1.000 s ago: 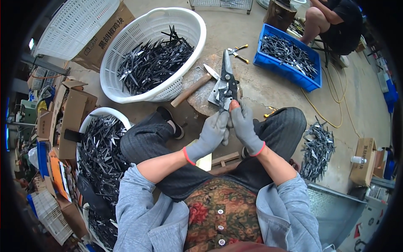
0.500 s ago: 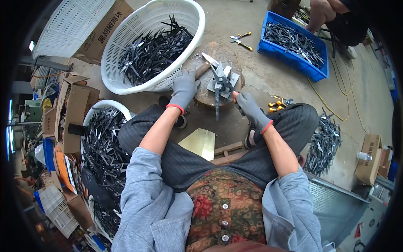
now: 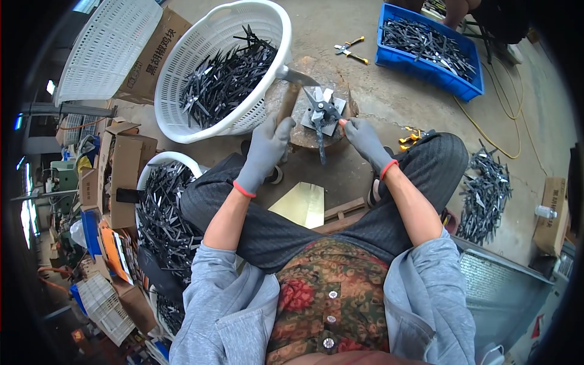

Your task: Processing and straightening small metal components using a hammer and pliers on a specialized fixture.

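My gloved left hand (image 3: 266, 148) is wrapped round the wooden handle of a hammer (image 3: 289, 102), whose metal head is raised beside the work. A dark pair of shears or pliers without grip covers (image 3: 322, 108) lies across a small metal block and plate (image 3: 330, 129) on a round wooden stump (image 3: 311, 66). One dark handle of this tool points toward me. My gloved right hand (image 3: 364, 143) pinches its other handle end at the right edge of the plate. The fingertips partly hide that end.
A white basket (image 3: 167, 103) of dark tool parts stands left of the stump, another lower left. Yellow-handled pliers (image 3: 351, 51) lie beyond, near a blue crate (image 3: 426, 73) of parts. More yellow-handled tools (image 3: 413, 139) lie by my knee, a pile of parts (image 3: 485, 194) further right. Another person sits far right.
My left hand has drawn the hammer back and up, away from the tool on the block. The right hand keeps its grip on the handle end. The whole view has shifted slightly.
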The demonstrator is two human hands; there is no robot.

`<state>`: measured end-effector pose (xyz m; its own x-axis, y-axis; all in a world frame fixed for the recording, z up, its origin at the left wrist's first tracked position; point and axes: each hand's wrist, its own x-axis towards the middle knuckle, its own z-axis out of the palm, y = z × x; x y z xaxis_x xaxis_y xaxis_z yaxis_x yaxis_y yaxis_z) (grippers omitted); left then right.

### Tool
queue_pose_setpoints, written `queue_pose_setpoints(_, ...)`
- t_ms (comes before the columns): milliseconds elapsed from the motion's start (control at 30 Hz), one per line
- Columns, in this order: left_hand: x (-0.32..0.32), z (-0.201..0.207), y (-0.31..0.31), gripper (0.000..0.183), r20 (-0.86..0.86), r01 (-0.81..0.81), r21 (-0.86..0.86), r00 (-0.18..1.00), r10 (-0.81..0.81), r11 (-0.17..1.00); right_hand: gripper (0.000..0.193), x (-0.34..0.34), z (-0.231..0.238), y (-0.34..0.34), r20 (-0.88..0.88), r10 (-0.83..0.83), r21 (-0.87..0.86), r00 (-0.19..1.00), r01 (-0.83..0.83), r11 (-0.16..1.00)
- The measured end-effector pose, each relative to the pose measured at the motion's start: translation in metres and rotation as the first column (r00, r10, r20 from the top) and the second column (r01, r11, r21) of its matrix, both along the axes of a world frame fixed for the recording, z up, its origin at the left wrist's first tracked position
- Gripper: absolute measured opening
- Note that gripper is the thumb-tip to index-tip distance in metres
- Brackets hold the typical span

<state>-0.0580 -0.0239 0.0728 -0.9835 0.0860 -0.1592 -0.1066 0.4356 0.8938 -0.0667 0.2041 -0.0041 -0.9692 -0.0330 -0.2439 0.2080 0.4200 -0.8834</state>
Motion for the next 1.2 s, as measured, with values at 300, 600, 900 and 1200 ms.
queue_pose_setpoints(300, 0.011, 0.017, 0.010, 0.025, -0.587, -0.232, -0.221, 0.808, 0.061, 0.947, 0.043, 0.000, 0.002, 0.002, 0.017, 0.004, -0.053, 1.000, -0.004, 0.999)
queue_pose_setpoints(600, 0.001, 0.054, 0.011, 0.018, -0.069, 0.199, -0.627, 0.949, -0.308, 0.754, 0.045, -0.004, 0.009, 0.006, 0.063, 0.050, 0.000, 0.997, -0.050, 0.999)
queue_pose_setpoints(900, 0.002, 0.033, 0.029, 0.025, 0.098, 0.197, -0.697, 0.979, -0.181, 0.689, 0.046, -0.002, 0.006, 0.008, 0.011, 0.064, 0.061, 0.998, -0.065, 0.996)
queue_pose_setpoints(1200, 0.004, 0.077, 0.012, 0.020, -0.271, -0.025, 0.374, 0.953, 0.135, 0.927, 0.045, -0.004, 0.010, 0.006, 0.024, 0.060, 0.128, 0.998, -0.062, 0.990)
